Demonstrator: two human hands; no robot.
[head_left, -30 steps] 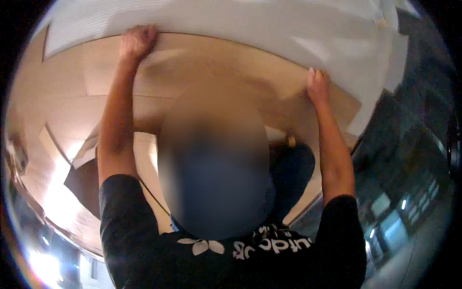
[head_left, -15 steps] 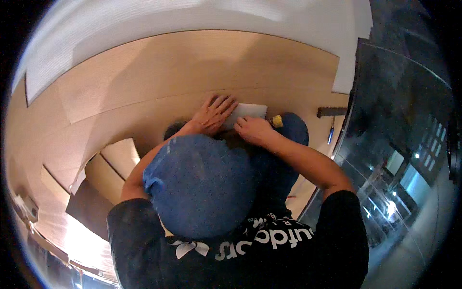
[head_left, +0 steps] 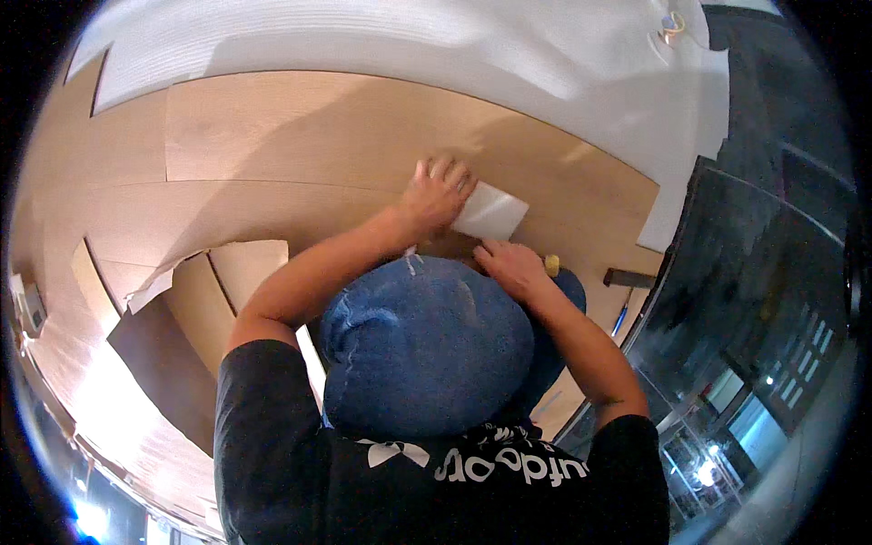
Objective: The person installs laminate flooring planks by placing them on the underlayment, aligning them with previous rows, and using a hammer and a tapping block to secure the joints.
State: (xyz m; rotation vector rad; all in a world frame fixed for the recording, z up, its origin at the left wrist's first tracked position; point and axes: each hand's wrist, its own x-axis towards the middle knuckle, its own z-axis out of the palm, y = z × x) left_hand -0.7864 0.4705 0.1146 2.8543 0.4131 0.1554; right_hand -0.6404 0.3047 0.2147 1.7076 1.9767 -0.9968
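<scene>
Now the left hand [head_left: 438,193] grasps the white block [head_left: 491,211], whose long axis slants down-left to up-right on the wooden floor [head_left: 300,136]; the right hand [head_left: 511,269] lies empty beside it

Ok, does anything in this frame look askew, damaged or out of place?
Mostly the loose pieces at the left: a torn-edged cardboard sheet and a dark board lie at angles across the laid wooden floor planks. Otherwise the left hand rests on a white block with the right hand beside it; nothing spilled.
</scene>
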